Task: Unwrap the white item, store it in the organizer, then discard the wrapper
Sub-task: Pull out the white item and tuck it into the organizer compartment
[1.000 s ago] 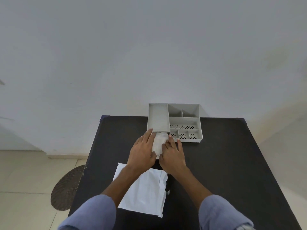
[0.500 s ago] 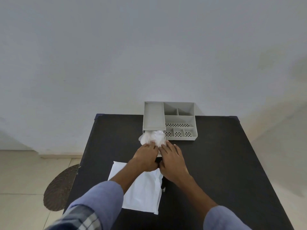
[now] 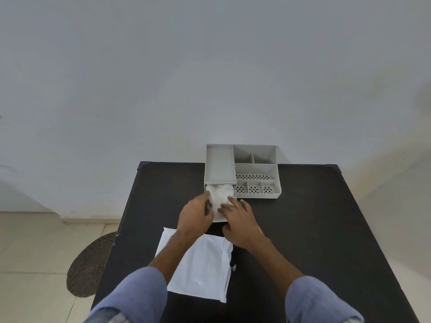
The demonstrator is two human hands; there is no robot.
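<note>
A grey organizer [image 3: 255,170] stands at the far edge of the black table [image 3: 314,229]. Its left drawer [image 3: 220,219] is pulled out toward me. The crumpled white item [image 3: 220,193] lies in that drawer. My left hand [image 3: 194,215] grips the item at the drawer's left side, fingers curled. From the right, my right hand [image 3: 242,222] has its fingertips on the item. The flat white wrapper [image 3: 200,269] lies on the table under my forearms, close to me.
The organizer's right half has several open compartments, some with perforated floors. A small dark object [image 3: 233,264] sits at the wrapper's right edge. A round woven mat [image 3: 91,264] lies on the tiled floor to the left. A plain wall rises behind the table.
The white item has gone from under my hands in front of the organizer into the pulled-out drawer. Both hands have stayed on it.
</note>
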